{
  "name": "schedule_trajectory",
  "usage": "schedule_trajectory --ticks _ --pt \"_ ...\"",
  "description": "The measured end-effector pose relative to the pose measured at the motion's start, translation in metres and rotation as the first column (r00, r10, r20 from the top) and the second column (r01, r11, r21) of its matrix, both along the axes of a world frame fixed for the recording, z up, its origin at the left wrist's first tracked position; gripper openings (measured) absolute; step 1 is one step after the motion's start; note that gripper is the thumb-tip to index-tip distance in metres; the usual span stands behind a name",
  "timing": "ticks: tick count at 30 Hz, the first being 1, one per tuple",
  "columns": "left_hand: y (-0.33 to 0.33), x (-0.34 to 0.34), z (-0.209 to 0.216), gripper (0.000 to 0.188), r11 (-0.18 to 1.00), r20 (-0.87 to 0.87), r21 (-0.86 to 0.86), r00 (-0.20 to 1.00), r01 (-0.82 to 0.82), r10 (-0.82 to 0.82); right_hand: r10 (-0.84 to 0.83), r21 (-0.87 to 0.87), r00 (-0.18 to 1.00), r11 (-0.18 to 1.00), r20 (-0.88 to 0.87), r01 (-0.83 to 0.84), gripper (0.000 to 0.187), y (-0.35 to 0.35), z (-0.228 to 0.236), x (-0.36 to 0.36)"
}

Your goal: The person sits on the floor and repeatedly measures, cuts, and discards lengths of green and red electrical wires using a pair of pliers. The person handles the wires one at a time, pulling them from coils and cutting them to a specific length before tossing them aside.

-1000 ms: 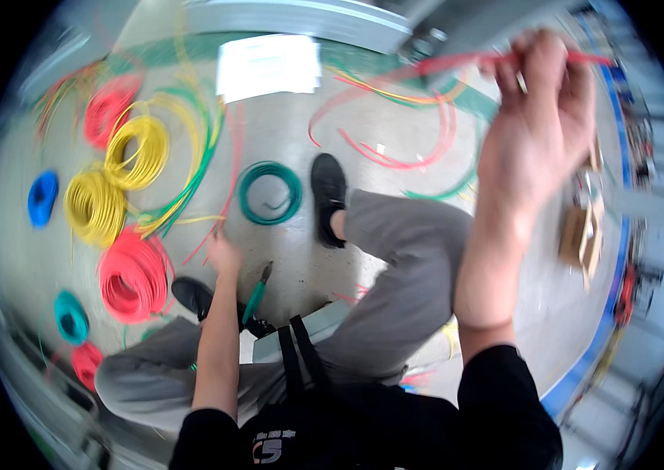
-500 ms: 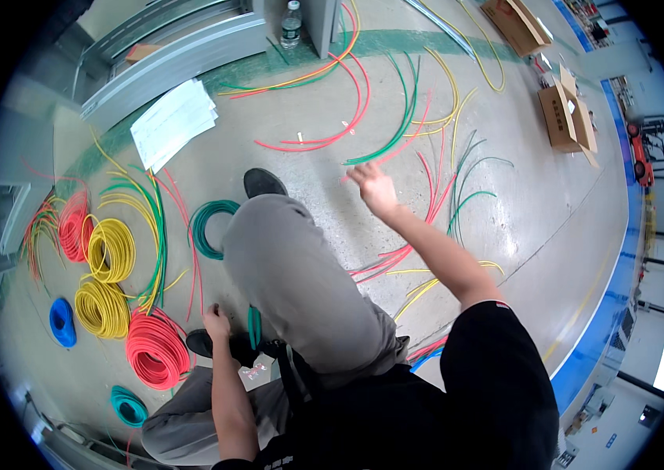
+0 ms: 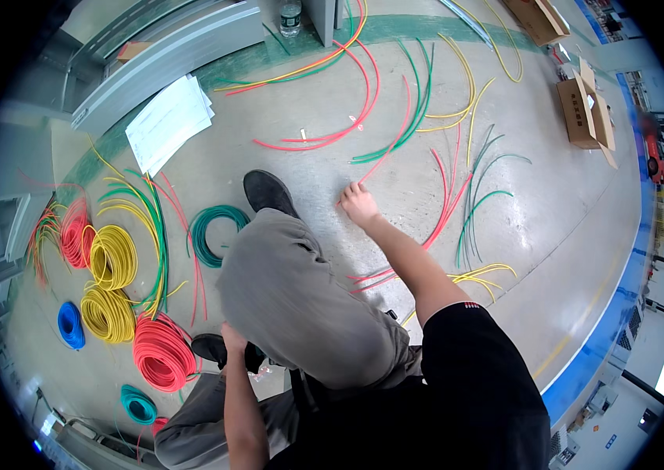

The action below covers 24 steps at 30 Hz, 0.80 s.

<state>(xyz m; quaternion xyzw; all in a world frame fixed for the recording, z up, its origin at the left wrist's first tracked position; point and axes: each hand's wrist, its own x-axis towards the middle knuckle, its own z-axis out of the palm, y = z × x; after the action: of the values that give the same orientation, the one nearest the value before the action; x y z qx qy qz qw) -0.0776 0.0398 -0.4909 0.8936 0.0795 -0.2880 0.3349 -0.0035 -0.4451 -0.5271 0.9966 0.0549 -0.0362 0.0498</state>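
Note:
My right hand point(image 3: 359, 205) is low over the floor in front of my raised knee, its fingers closed around the lower end of a long red wire point(image 3: 401, 129). That wire curves up and away beside a bundle of green wires point(image 3: 423, 102). My left hand point(image 3: 232, 338) is down beside the knee, near my black shoe point(image 3: 208, 347); the leg hides its fingers, so I cannot make out what they hold. Just beyond the knee lies a dark green wire coil point(image 3: 205, 237), partly covered by the leg.
On the left lie yellow coils point(image 3: 114, 258), a large red coil point(image 3: 163, 354), a blue coil point(image 3: 71, 325) and a teal coil point(image 3: 137, 405). White paper sheets point(image 3: 167, 125) rest by a grey metal frame point(image 3: 167, 59). Cut red wires point(image 3: 448, 205) and cardboard boxes point(image 3: 580, 110) are rightward.
My right hand has come down and back slightly, closing on the red wire's end. My left hand has moved right, in against the knee. The view has shifted a little.

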Motion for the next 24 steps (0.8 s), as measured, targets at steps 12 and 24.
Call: schedule_trajectory --ticks 12,24 --pt "-0.003 -0.011 -0.019 0.022 0.993 -0.144 -0.030 0.984 -0.113 0.107 -0.107 0.189 0.974 0.971 -0.200 0.146 0.012 -0.018 -0.047 0.098" --pt "-0.031 0.007 0.013 0.025 0.994 -0.078 0.098 0.995 -0.055 0.063 -0.352 0.056 0.936 0.935 0.011 0.350 0.015 -0.017 -0.049 0.178"
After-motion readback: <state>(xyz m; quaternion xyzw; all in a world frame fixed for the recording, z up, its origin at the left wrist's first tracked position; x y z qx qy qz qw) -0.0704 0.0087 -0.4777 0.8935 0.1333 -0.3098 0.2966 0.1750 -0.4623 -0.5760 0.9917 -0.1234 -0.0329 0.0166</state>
